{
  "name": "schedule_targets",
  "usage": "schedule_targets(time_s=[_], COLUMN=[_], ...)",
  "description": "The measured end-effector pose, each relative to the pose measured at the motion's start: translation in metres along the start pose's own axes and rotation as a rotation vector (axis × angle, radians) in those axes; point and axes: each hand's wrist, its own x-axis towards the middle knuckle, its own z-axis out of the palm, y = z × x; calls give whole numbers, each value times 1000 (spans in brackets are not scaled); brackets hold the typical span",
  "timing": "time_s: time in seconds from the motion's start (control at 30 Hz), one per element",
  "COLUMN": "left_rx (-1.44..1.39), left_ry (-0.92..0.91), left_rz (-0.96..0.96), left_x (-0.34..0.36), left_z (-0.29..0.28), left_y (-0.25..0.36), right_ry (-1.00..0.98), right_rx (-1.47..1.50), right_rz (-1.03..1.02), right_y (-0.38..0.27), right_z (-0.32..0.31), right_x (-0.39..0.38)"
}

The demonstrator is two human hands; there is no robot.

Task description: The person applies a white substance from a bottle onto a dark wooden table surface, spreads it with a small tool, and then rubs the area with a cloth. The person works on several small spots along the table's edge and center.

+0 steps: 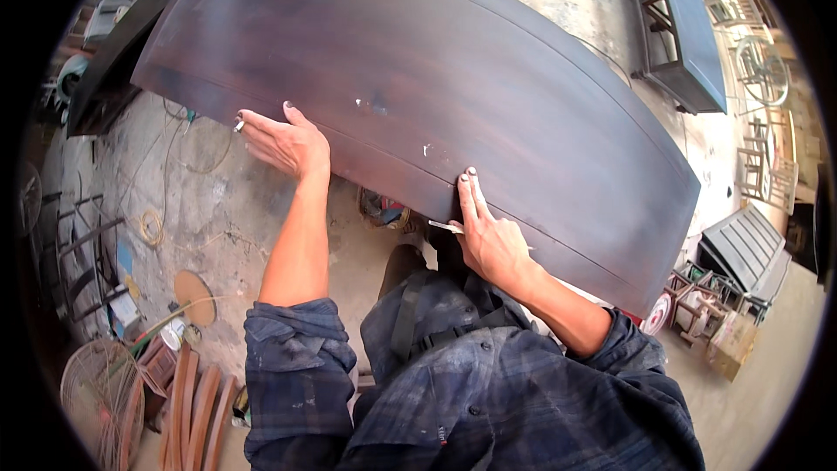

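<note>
A large dark brown wooden panel point(523, 87) with thin lines along its long sides and small pale marks lies before me. My left hand point(289, 144) is at its near edge, left of centre, fingers stretched out and thumb raised, with a small white object point(239, 126), too small to name, between the fingertips. My right hand point(490, 240) rests at the near edge, right of centre, two fingertips pressing on the surface. A thin pale tool point(440, 225) sticks out leftward from under it, held in the lower fingers.
A dark table frame point(680, 52) and chairs point(754, 166) stand right; a slatted grey piece point(732, 244) lies lower right. Left, a dark piece point(96, 113) adjoins the panel. The concrete floor point(192, 209) holds cords, a fan point(96, 392) and curved wooden parts point(196, 419).
</note>
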Motion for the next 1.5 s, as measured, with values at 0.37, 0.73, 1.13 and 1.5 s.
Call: schedule_targets(time_s=[0.37, 0.73, 1.13, 1.5], left_rx=[-96, -156, -152, -134], left_ry=[-44, -159, -217, -182], left_rz=[513, 422, 411, 430], left_x=[14, 16, 17, 18], left_z=[-1, -7, -9, -6], left_y=[10, 10, 9, 6], right_ry=[235, 439, 579, 604], right_rx=[73, 374, 76, 33], right_rz=[33, 248, 7, -72], right_y=[-27, -3, 16, 18], right_z=[9, -1, 18, 15], right_x=[26, -35, 5, 17])
